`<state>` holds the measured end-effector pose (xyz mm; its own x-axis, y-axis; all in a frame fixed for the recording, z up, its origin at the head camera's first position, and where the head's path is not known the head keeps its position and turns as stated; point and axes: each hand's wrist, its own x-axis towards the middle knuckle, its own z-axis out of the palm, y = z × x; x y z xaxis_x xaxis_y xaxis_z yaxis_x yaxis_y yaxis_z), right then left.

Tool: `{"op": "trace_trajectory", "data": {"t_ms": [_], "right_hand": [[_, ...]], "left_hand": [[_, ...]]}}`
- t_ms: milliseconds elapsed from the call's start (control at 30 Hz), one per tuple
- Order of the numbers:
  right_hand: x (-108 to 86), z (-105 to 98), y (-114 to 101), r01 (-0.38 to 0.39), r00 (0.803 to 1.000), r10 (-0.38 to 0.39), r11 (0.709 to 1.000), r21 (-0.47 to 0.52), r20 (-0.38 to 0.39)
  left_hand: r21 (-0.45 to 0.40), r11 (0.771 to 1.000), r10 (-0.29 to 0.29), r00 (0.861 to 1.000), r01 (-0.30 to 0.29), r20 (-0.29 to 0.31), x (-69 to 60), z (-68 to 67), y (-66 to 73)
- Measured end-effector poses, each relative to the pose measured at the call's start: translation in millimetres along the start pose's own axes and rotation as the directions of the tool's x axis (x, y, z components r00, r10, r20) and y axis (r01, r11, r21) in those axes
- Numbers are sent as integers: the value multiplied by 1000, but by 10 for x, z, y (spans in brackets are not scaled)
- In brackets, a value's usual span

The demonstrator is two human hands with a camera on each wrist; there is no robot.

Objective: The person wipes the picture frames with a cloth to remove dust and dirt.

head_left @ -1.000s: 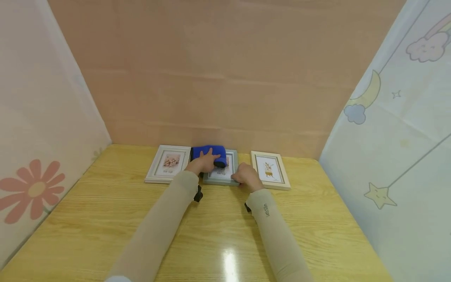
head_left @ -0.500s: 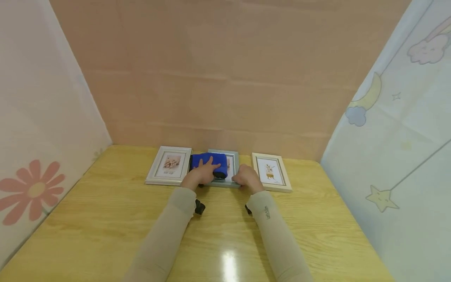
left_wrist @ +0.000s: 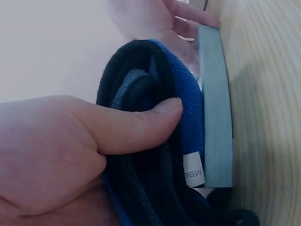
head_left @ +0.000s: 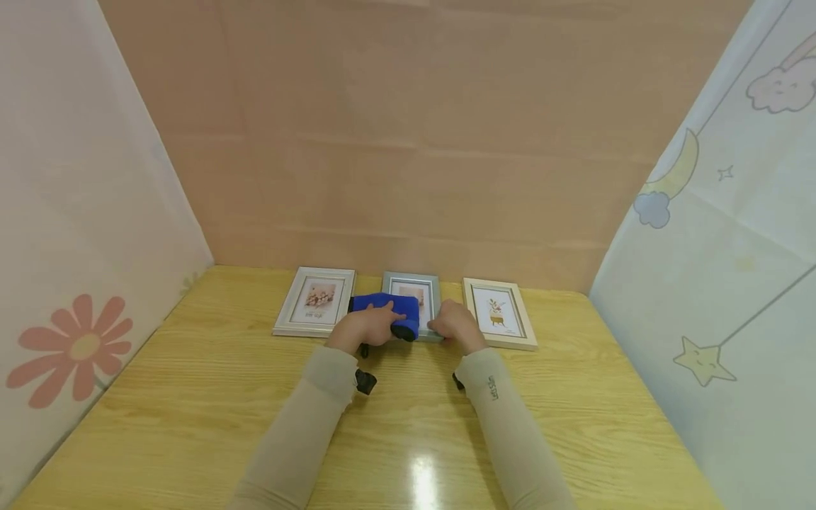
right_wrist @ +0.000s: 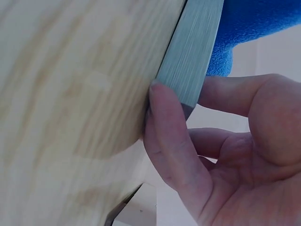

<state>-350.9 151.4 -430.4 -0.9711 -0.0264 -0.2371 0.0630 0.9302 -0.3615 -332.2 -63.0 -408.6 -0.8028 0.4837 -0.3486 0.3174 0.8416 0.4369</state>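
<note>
My left hand (head_left: 368, 327) grips a folded blue cloth (head_left: 406, 309) with black edging, thumb pressed along its folds in the left wrist view. The cloth lies over the lower left of a grey-green picture frame (head_left: 436, 289), which is flat on the table and partly hidden by it. At that frame's near right corner, my right hand (head_left: 459, 326) pinches the edge. In the right wrist view, its fingertips (right_wrist: 162, 101) lie against the frame's side and the thumb reaches over the face. A white label (left_wrist: 194, 170) shows beside the cloth in the left wrist view.
A white picture frame (head_left: 285, 312) lies to the left, close to the cloth, and a cream picture frame (head_left: 524, 319) to the right. The wooden table (head_left: 408, 411) ends at a brown back wall (head_left: 408, 198). Patterned panels stand at both sides.
My left hand has drawn the cloth toward me, from the top of the grey-green frame to its near edge, uncovering the upper part. The right hand stays at the corner.
</note>
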Motion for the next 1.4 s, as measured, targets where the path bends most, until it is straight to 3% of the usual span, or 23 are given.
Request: {"op": "trace_trajectory", "data": {"t_ms": [133,267,500,900,1133,1267,1400], "right_hand": [[6,-8,15,-6,1000,6,1000,2,-2],[25,-1,21,-13,1000,13,1000,4,-14],[53,38,20,2,1000,-2,1000,-2,-14],[71,54,24,-7,1000,7,1000,22,-6],[75,58,17,-16,1000,16,1000,20,4],[77,56,25,-19,1000,19,1000,18,11],[68,31,6,-15,1000,15,999,34,16]], "left_hand": [[-14,1000,11,1000,-11,-4,33,-10,-22],[-35,999,20,996,-23,-83,127,18,-79],[-67,997,8,977,-22,-215,337,111,-187],[-68,997,22,961,-42,-276,522,56,-278],[-31,999,24,980,-30,-197,441,14,-257],[-5,999,32,994,-33,-101,306,-14,-183],[70,996,65,998,-63,-23,131,-124,-105]]}}
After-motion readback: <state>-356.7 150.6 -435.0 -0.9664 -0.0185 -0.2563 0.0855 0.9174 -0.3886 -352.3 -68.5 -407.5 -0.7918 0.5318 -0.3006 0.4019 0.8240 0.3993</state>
